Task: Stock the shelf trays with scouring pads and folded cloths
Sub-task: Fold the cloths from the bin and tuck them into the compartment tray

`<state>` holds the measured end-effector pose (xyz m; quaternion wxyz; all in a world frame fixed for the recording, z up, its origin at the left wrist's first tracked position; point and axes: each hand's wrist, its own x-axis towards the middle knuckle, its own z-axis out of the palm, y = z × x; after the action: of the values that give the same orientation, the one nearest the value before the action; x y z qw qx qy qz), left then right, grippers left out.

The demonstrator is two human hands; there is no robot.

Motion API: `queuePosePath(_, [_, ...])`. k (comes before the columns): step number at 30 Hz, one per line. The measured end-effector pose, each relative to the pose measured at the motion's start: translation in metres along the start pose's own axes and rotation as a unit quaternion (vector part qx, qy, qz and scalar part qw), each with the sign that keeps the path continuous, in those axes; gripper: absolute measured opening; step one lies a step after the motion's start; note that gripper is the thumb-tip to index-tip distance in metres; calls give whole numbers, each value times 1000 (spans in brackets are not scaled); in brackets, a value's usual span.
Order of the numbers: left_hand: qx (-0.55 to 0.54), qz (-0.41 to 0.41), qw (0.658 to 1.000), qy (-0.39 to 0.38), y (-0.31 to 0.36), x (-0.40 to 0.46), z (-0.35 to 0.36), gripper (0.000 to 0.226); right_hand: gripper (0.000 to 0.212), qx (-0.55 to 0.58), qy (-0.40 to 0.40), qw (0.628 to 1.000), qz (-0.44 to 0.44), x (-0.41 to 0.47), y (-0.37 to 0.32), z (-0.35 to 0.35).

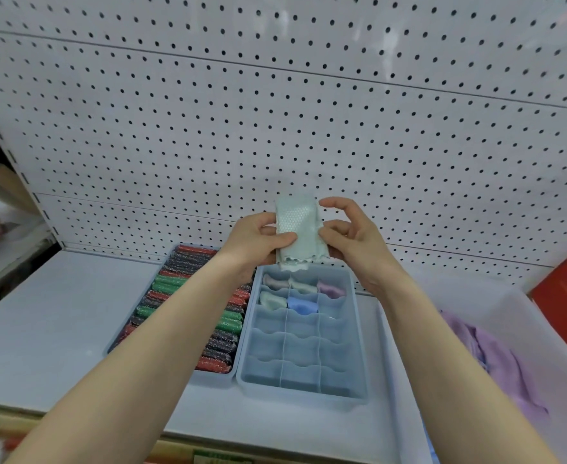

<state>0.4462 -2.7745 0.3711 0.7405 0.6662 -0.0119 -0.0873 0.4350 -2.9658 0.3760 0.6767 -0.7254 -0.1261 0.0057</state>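
Both hands pinching folded cloth

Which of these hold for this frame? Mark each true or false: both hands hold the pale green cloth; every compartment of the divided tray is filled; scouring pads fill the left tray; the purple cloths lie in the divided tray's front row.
1. Left hand and right hand hold the pale green cloth: true.
2. Divided tray full: false; only five rear compartments hold cloths.
3. Scouring pads fill the left tray: true.
4. Purple cloths in front row: false; they lie in the white bin at right.
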Motion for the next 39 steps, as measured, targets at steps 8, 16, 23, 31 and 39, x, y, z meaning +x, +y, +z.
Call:
queuePosePath(8, [-66, -20, 997, 18, 2, 0, 1, 20, 35, -154, -24, 985, -76, -4, -3, 6])
queuePosePath(16, [-18, 54, 998, -33, -6, -8, 2, 30, 14, -34, 80, 996, -1, 4, 4, 6])
queuePosePath(23, [12, 61, 993, -105, -9, -15, 3, 50, 45, 9, 63, 998, 31, 4, 9, 4])
queuePosePath(31, [42, 131, 990, -42, -29, -14, -4, 23, 27, 88, -53, 987, 121, -9, 22, -5])
queuePosePath(39, [-80, -48, 994, -54, -63, -10, -9, 19, 41, -34, 21, 996, 81, -20, 52, 9])
